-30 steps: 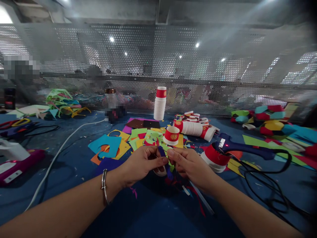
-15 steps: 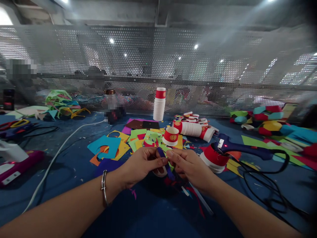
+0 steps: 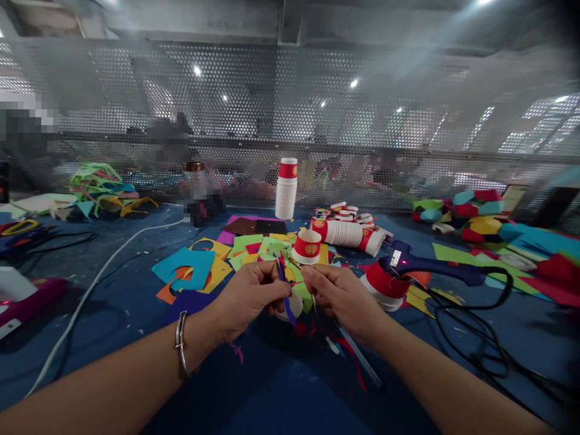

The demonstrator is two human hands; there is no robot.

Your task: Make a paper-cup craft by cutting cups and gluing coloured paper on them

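My left hand (image 3: 259, 296), a silver bangle at its wrist, pinches a narrow purple paper strip (image 3: 284, 293) that hangs down from the fingertips. My right hand (image 3: 339, 293) is closed in a pinch just to the right, apart from the strip. Something thin pokes from its fingertips, too small to make out. Below the fingers, partly hidden, lies a pale round piece (image 3: 290, 307). A red and white paper cup (image 3: 307, 248) stands beyond my hands. Beside my right forearm a translucent glue stick (image 3: 360, 355) lies on the blue table (image 3: 272, 386).
A dark blue glue gun (image 3: 439, 266) rests on a red and white cup (image 3: 385, 284), its black cord looping right. Coloured paper scraps (image 3: 183, 269) spread ahead. Stacked cups (image 3: 286, 190) stand at the back. At left are a white cable (image 3: 102, 278) and a purple power strip (image 3: 36, 302).
My hands have moved apart a little, and the purple strip now hangs from my left hand alone. The whole view has shifted slightly.
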